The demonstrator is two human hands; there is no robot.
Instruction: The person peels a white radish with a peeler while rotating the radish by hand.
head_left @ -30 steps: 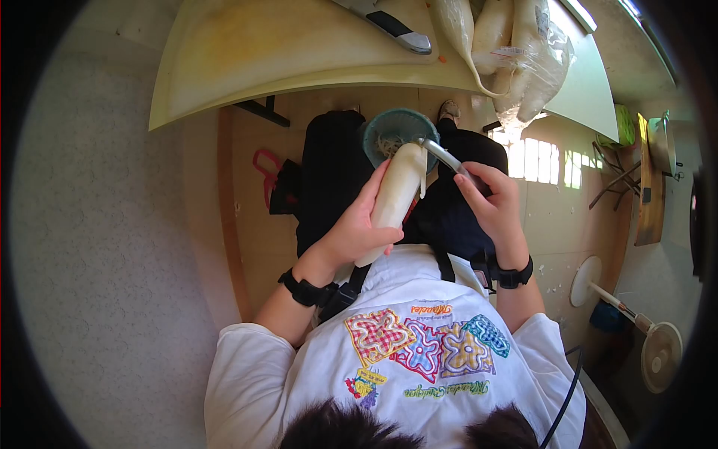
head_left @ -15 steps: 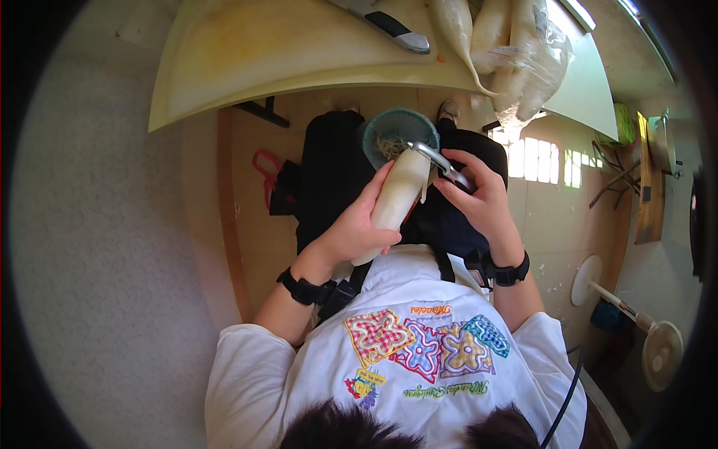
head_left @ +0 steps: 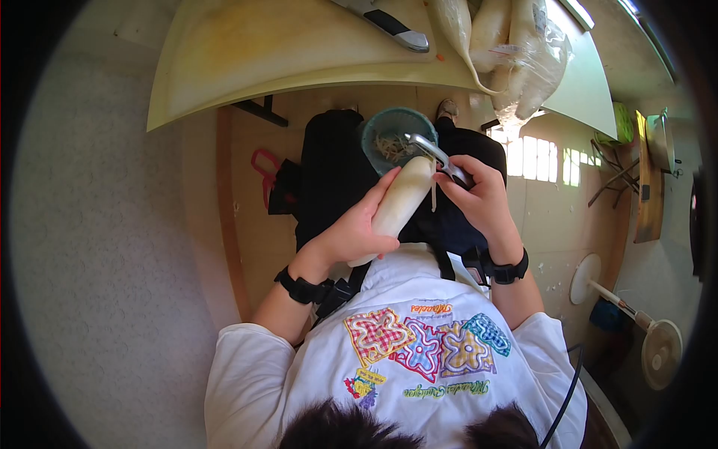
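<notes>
A white radish (head_left: 404, 196) lies tilted in my left hand (head_left: 357, 230), whose fingers wrap round its lower part. My right hand (head_left: 482, 196) is closed on the dark handle of a silver peeler (head_left: 434, 152). The peeler's head is just above the radish's far end, over the bin. A thin strip of peel (head_left: 434, 196) hangs beside the radish, near my right fingertips. Beyond the radish, between my knees, stands a blue-green bin (head_left: 369, 142) with peel shreds inside.
A pale table (head_left: 299, 45) spans the top, bearing a black-handled knife (head_left: 396, 30) and several radishes in a clear plastic bag (head_left: 516, 52). At the right are a white fan (head_left: 662, 352) and a folding stand (head_left: 619, 176). A pink-handled item (head_left: 265, 168) lies at left.
The radish's far end has shifted slightly right and toward me. The peeler's head has moved off the radish and a little nearer the bin's middle.
</notes>
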